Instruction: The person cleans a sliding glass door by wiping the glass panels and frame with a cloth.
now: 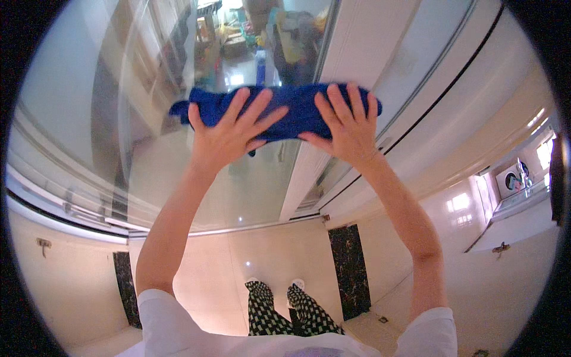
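Note:
A dark blue cloth [294, 118] is spread crosswise against a glass door panel [214, 187]. My left hand [227, 129] lies flat on the cloth's left part with its fingers spread, pinning it to the glass. On the right part, my right hand [350, 125] presses the cloth in the same way, fingers fanned, near the white door frame [308, 174]. One loose end of the cloth sticks out to the left of my left hand. Beneath my palms the cloth is hidden.
Through the glass or mirrored in it, cluttered goods [250, 35] show blurred. Pale floor tiles [209, 267] lie under my feet, with a dark stone strip [350, 272] at the right. Far right, a washing machine [511, 180] stands beyond a counter [522, 205].

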The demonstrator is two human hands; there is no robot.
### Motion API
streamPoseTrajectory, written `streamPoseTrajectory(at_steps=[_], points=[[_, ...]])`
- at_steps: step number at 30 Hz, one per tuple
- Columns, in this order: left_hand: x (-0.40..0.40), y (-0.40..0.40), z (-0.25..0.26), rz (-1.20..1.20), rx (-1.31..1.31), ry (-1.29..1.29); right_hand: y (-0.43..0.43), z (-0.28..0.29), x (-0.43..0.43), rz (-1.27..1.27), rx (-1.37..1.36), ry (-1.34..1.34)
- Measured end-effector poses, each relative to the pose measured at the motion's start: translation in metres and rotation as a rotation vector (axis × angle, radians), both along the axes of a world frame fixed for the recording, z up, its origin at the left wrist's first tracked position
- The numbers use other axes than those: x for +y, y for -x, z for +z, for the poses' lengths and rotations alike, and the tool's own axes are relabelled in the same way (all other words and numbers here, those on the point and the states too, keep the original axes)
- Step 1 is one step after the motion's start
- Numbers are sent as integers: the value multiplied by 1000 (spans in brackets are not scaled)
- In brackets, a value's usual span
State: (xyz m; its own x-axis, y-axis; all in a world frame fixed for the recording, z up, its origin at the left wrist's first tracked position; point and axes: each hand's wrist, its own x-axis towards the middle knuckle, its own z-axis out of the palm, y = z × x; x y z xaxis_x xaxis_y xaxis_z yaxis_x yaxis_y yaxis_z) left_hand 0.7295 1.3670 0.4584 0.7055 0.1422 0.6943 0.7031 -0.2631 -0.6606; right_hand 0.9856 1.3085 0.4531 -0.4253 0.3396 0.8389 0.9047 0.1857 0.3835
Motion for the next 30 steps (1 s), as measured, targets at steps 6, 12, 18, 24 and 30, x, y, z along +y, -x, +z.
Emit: streamPoseTrajectory(at_steps=[6,12,18,24,30], points=[[-2,-9,-5,-90,-84,-13,8,-1,-6,-157,-104,-44],[-3,2,-6,-208,-83,-7,16,-29,6,-19,28,-109],[-8,17,-18,-240,-55,-90,30,-45,11,48,11,-268],[-6,19,-46,-394,-215,-285,40,-63,8,87,-45,-475],[12,-12,-85,-402,-453,-449,32,-92,22,59,-47,-657]])
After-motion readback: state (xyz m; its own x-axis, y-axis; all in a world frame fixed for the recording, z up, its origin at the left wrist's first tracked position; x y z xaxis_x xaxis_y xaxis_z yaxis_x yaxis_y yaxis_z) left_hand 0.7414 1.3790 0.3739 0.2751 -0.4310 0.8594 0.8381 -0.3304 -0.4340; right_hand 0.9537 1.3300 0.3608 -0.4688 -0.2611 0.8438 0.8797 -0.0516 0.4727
